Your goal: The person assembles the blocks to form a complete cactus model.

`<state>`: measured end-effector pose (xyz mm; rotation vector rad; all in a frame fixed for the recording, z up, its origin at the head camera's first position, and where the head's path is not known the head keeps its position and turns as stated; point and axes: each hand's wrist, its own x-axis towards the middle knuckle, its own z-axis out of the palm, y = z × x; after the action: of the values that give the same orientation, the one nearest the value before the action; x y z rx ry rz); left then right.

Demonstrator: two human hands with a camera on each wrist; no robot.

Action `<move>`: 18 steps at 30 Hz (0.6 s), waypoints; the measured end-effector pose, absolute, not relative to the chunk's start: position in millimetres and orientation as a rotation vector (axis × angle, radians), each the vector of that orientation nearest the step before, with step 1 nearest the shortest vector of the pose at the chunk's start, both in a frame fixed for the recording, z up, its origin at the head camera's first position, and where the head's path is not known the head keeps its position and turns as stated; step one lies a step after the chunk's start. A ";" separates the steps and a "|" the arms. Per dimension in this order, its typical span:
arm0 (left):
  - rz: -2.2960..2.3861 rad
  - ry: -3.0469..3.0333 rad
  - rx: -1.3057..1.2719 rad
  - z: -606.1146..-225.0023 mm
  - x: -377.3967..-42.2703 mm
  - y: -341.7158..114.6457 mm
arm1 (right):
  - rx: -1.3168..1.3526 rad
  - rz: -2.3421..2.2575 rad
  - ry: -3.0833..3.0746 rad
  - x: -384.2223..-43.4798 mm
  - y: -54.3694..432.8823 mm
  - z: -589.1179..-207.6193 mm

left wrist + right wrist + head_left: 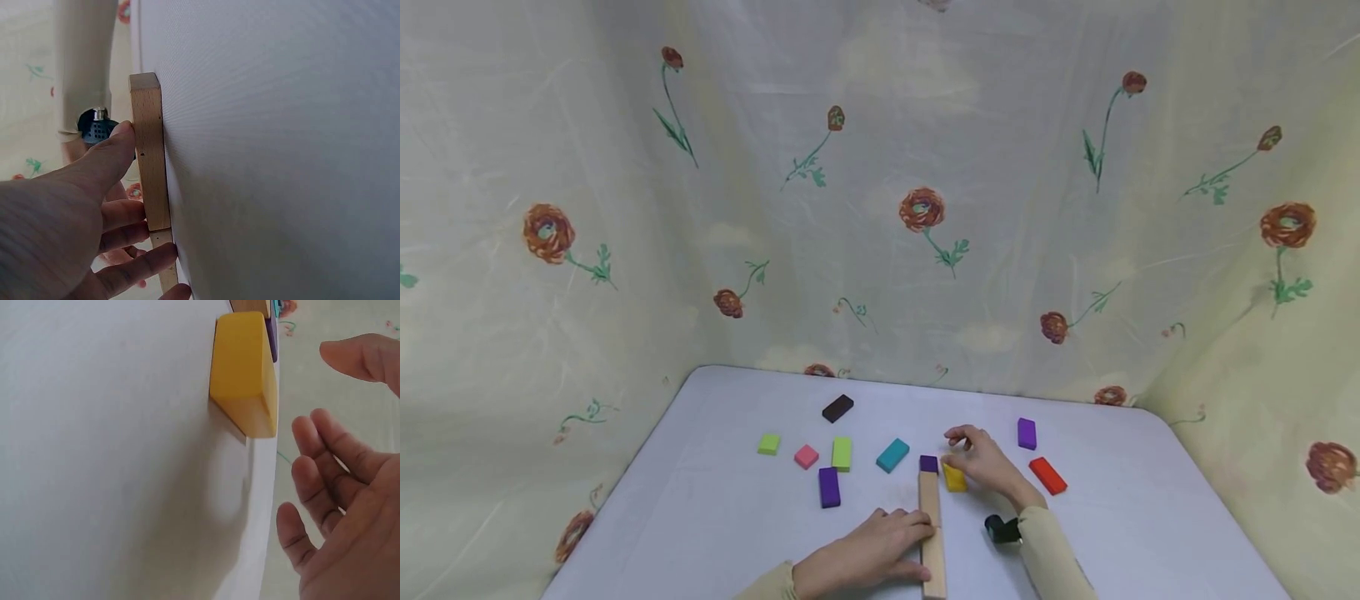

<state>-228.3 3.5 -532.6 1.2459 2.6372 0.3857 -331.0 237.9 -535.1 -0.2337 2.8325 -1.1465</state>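
Two long plain wooden blocks [930, 500] lie end to end on the table, with a dark purple block [928, 465] at their far end. From the left side my left hand [880, 546] touches the wooden row. Its thumb [115, 150] rests at the edge of the nearer wooden block [150, 150], and the fingers reach over the seam and the farther block. Just right of the row sits a yellow block [240, 369]. Over it hovers my right hand [988, 467], thumb and fingers spread apart with nothing between them, separate from the block in the right wrist view.
Left of the row lie a teal block [892, 455], a purple block [829, 487], two lime blocks [842, 454], a pink block [807, 456] and a black block [838, 408]. Rightward are a violet block [1027, 433] and a red block [1048, 475]. Flowered cloth [880, 208] encloses the table.
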 end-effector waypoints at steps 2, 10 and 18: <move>0.380 2.643 1.245 -531.9 -228.2 3.2 | -0.231 -1.158 2.834 -332.6 239.5 -535.8; 0.383 2.636 1.224 -531.5 -228.4 3.4 | -0.119 -1.125 2.791 -331.4 242.1 -539.1; 0.393 2.624 1.217 -531.6 -227.7 4.3 | -0.044 -1.072 2.768 -324.9 243.0 -540.0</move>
<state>-227.7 4.3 -531.6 1.2172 2.6242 0.3934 -324.9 243.0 -540.0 -0.0441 2.7677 -1.0723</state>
